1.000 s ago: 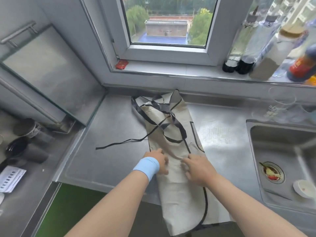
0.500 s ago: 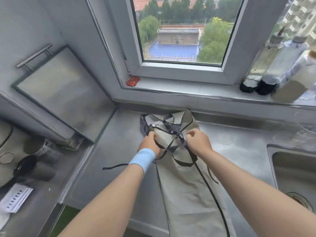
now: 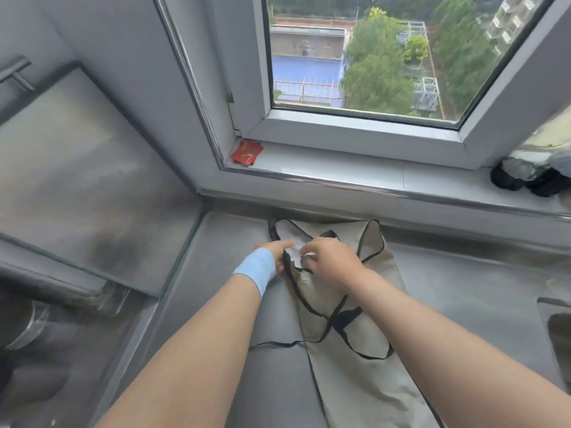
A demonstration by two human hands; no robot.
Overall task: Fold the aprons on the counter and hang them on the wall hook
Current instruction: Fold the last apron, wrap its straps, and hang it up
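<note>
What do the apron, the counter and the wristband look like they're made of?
Apron: beige woven cloth, matte, probably cotton or canvas; it creases softly and has black fabric edging and ties. Counter: brushed stainless steel by the look of it, grey with a dull, streaky sheen. Wristband by the left hand: light blue, matte and snug, maybe stretchy fabric or tape; too blurred to settle.

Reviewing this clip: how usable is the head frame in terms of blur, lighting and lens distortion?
Head view: daylight from the window lights the scene evenly, without harsh shadows; both hands, left hand and right hand, are motion-smeared over the apron; bottles at the right edge are blurred; wide-angle bending slants the window frame; faint glare on the steel counter.
</note>
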